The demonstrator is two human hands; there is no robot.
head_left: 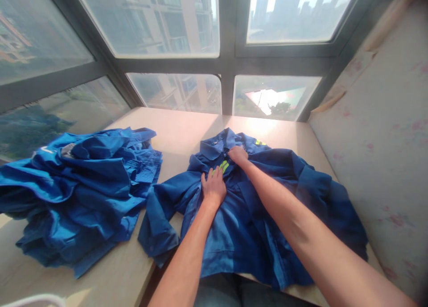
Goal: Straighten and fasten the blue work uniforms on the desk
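Note:
A blue work jacket point(220, 240) with yellow-green reflective strips lies spread on the pale window ledge point(187, 119), its collar toward the window. My left hand point(214, 186) rests on the jacket's chest with fingers spread, beside a reflective strip. Just below the collar, my right hand point(238, 155) is closed on the jacket's front edge; its fingertips are partly hidden. One sleeve bends out to the left, and the other side of the jacket lies bunched under and beyond my right forearm.
A heap of blue clothing point(90, 186) lies on the ledge to the left. Grey-framed windows point(227, 66) rise behind. A flower-patterned wall point(384, 142) borders the right side. Part of a white curved object point(40, 299) shows at the lower left.

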